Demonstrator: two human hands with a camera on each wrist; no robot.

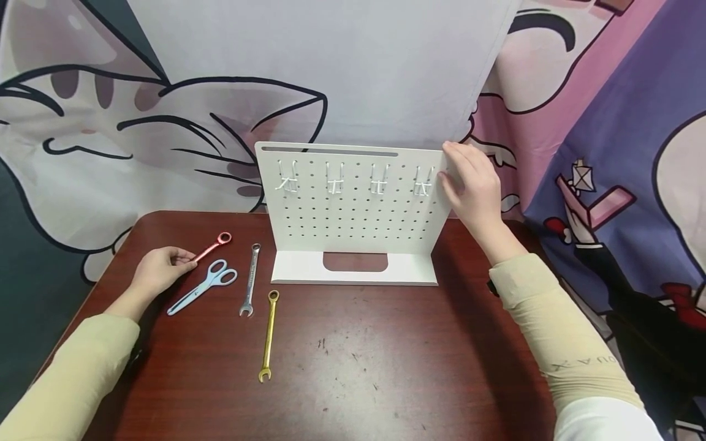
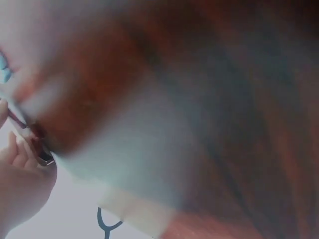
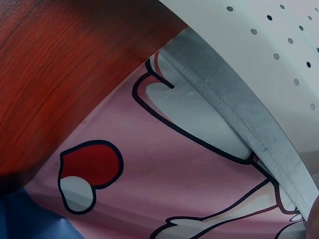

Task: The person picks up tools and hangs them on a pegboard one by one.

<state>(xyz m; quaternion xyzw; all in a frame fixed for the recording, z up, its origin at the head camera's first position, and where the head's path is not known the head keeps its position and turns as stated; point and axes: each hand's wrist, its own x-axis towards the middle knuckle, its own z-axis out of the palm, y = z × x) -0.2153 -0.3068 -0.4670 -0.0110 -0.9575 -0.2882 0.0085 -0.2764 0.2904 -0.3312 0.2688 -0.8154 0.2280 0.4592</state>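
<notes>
My left hand [image 1: 160, 269] pinches the lower part of a red wrench [image 1: 214, 246], its ring end pointing up and right. In the blurred left wrist view, that hand [image 2: 25, 181] shows at the left edge with the wrench [image 2: 37, 144]. Just right of the hand lie light-blue scissors [image 1: 204, 286]. Beyond them are a silver wrench [image 1: 251, 278] and a gold wrench [image 1: 269, 337], both ring end up. My right hand [image 1: 473, 184] grips the upper right edge of a white pegboard stand [image 1: 353, 220]; the right wrist view shows part of the perforated board [image 3: 264, 55].
Several white double hooks [image 1: 334, 181] sit in a row near the top of the pegboard. The stand rests toward the back of the brown table [image 1: 353, 361]. Cartoon-printed cloth [image 1: 386, 67] hangs behind the table.
</notes>
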